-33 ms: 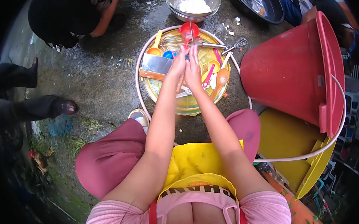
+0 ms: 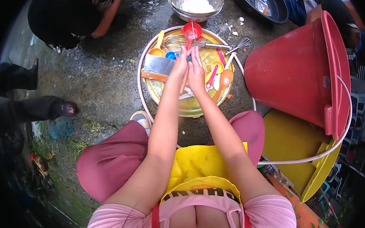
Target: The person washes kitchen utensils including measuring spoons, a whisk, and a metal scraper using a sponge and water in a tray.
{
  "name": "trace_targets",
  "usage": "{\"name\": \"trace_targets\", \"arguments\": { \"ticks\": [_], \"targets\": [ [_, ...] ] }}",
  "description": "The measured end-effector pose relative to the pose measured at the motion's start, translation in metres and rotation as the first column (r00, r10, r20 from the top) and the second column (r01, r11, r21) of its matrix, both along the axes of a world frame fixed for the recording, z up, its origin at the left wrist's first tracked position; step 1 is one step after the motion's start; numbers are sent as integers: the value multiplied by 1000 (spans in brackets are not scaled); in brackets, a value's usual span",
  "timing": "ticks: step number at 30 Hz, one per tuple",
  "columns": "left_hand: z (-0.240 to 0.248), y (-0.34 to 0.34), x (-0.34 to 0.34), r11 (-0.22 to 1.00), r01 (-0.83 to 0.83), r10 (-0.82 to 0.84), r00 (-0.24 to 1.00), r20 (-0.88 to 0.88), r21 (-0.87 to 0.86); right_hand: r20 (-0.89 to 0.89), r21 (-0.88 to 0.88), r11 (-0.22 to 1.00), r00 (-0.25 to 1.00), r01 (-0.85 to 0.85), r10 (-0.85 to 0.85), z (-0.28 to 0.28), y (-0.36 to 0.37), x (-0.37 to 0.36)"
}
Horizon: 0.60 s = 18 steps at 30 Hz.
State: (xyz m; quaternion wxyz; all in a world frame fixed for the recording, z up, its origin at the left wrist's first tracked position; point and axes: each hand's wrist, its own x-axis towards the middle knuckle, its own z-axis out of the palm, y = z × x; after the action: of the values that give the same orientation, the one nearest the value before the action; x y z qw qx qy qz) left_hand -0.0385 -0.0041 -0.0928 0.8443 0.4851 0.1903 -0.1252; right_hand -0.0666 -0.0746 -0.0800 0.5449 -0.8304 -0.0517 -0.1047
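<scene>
My left hand (image 2: 180, 65) and my right hand (image 2: 197, 69) are held palm to palm over a round yellow tray (image 2: 193, 113), fingers stretched out and pointing away from me. A red measuring cup (image 2: 192, 30) is just beyond the fingertips. Its handle runs back to them; whether they touch it, I cannot tell. Left of my hands lies a dough scraper (image 2: 158, 66) with a wooden grip. On the tray are also a balloon whisk (image 2: 182, 43), an orange scoop (image 2: 156, 51), a blue measuring spoon (image 2: 170, 55), a yellow measuring spoon (image 2: 217, 66) and a wooden spoon (image 2: 225, 80).
Metal bowls (image 2: 194, 16) with white stuff inside stand beyond the tray. A big red tub (image 2: 290, 64) lies tilted at the right, near a yellow container (image 2: 285, 154). A pale hose (image 2: 140, 76) loops round the tray. A person in black (image 2: 66, 13) is at far left.
My fingers have shifted very slightly against each other. Both arms and the things on the tray look the same.
</scene>
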Motion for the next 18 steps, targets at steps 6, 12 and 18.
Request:
{"name": "trace_targets", "arguments": {
  "ticks": [6, 12, 18],
  "targets": [
    [-2, -1, 6, 957, -3, -24, 996, -89, -291, 81, 8, 999, 996, 45, -46, 18, -9, -10],
    [-2, -2, 12, 910, -49, 5, 994, -109, -411, 76, -60, 998, 997, 28, -23, 37, -19, -35],
    [9, -1, 17, 800, -203, 171, 979, -109, -565, -106, -151, 988, 993, 27, -43, 42, -24, -45]
  ]
}}
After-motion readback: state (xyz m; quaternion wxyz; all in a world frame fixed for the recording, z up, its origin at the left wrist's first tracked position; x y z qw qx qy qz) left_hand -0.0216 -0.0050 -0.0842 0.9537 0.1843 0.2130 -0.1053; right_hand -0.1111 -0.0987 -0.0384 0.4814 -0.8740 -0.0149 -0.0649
